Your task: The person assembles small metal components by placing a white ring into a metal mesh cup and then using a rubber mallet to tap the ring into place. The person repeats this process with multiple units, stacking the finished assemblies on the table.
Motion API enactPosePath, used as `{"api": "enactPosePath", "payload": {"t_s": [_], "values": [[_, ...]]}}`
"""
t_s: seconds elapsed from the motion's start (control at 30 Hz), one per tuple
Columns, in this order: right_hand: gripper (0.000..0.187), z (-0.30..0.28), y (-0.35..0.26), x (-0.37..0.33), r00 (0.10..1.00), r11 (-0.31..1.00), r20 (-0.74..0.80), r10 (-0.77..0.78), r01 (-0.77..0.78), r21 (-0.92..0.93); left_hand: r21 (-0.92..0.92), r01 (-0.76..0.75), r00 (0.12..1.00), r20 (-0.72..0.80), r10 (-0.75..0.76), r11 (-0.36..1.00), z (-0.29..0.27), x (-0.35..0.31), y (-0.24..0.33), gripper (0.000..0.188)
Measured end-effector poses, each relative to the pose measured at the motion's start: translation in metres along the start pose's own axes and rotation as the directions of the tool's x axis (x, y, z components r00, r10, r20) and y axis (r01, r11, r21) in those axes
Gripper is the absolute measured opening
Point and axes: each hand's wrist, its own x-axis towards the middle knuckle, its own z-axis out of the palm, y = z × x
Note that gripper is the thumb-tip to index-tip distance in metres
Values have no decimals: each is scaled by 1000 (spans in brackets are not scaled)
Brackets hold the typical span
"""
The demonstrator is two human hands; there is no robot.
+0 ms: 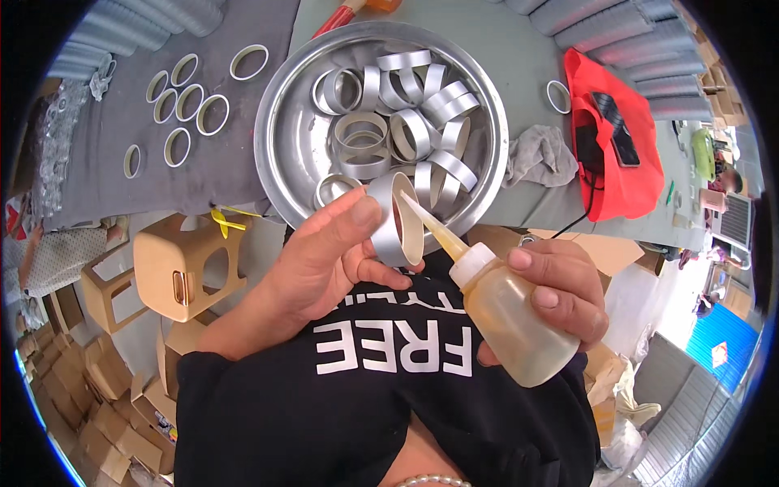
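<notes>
My left hand (329, 252) holds a silver ring (395, 219) upright between thumb and fingers, just in front of the big metal bowl (284, 138). My right hand (560, 296) grips a small squeeze bottle (507, 312) of yellowish liquid. The bottle's long nozzle (426, 223) points up and left, its tip inside the held ring against the inner wall. Several more silver rings (406, 122) lie piled in the bowl.
Several white-edged rings (191, 105) lie spread on a grey cloth at the left. A grey rag (540, 154) and a red bag (621, 138) with a dark phone on it sit to the right. A small wooden stool (182, 264) and cardboard boxes stand lower left.
</notes>
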Motion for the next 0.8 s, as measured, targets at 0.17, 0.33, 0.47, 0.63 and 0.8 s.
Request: {"api": "enactPosePath", "payload": {"t_s": [0.17,0.33,0.47,0.63,0.8], "values": [[53,14,0,1,997,999,-75,4,-8,-52,112,-15,998,-51,21,994,9,-2,6,61],[43,13,2,0,997,995,-80,-21,13,-100,345,-3,985,-160,62,939,17,0,4,76],[40,6,1,-2,999,999,-39,9,-11,-49,330,-125,979,-110,169,936,18,1,0,69],[47,-21,11,-2,980,956,187,71,-120,266,558,-201,961,-48,274,805,22,-4,2,82],[62,-33,-1,-8,933,874,240,269,-341,346,787,-404,887,212,410,466,16,-2,5,87]]}}
